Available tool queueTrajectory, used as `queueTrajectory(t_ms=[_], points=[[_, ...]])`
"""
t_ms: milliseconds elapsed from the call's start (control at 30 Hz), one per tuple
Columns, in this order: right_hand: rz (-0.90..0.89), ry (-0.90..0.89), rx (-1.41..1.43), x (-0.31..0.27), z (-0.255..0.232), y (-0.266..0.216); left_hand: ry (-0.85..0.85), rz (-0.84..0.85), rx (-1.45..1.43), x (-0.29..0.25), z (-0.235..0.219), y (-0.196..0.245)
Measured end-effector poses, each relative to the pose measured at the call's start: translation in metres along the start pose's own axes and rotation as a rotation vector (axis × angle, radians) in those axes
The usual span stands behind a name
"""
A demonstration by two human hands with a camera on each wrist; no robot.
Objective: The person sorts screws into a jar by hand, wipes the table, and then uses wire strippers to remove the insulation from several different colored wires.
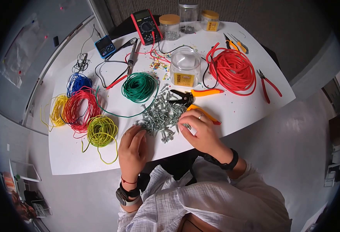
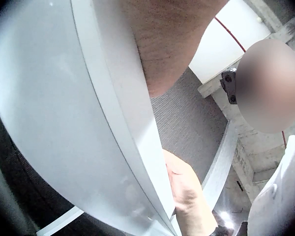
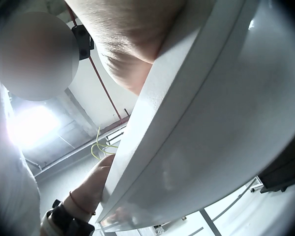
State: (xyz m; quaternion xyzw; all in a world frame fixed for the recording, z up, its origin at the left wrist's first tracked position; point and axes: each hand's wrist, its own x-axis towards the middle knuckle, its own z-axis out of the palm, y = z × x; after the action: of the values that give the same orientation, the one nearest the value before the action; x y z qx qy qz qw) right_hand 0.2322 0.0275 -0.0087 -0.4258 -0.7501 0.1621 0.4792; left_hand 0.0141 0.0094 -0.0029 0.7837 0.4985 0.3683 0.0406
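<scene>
Screw pile (image 1: 160,114), within fingertip reach.
Left hand (image 1: 132,150) and right hand (image 1: 202,133) flank it; whether either clamps screws cannot be told.

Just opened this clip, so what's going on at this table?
A person at a white table has both bare hands at a heap of loose screws: the left hand at its near left edge, the right hand at its right side. The fingertips are partly hidden, so I can't tell whether either hand grips a screw. Beyond the heap stand a clear jar and, nearer, orange-handled pliers; a coil of green wire lies behind it.
</scene>
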Motion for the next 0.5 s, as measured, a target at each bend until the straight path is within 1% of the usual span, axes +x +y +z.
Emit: queueTrajectory(t_ms=[100,167,200,267,300,367,400,433,500], points=[[-0.018,0.011,-0.015,0.003,-0.002,-0.001,0.017,0.003,0.001,0.003,0.001,0.000],[-0.039,0.119,-0.003,0.005,-0.003,-0.003,0.026,0.003,0.005,0.000,-0.001,0.001],[-0.028,0.153,0.000,0.004,-0.005,-0.005,0.013,-0.025,0.013,-0.001,-0.001,0.002],[-0.075,0.183,-0.049,0.021,-0.028,-0.022,-0.006,-0.052,0.023,-0.002,-0.002,0.001],[-0.102,0.202,-0.097,0.029,-0.043,-0.030,0.006,-0.033,0.021,0.001,-0.002,0.000],[-0.137,0.347,-0.193,0.048,-0.083,-0.029,-0.003,-0.034,0.011,-0.001,-0.003,0.002],[-0.016,0.430,-0.126,0.059,-0.091,-0.039,-0.005,-0.034,0.009,-0.001,-0.003,0.003],[-0.018,0.437,-0.134,0.066,-0.090,-0.037,-0.003,-0.025,0.003,-0.001,-0.003,0.002],[0.213,-0.115,-0.224,0.076,-0.083,-0.025,0.003,-0.026,0.000,-0.001,-0.002,0.001]])
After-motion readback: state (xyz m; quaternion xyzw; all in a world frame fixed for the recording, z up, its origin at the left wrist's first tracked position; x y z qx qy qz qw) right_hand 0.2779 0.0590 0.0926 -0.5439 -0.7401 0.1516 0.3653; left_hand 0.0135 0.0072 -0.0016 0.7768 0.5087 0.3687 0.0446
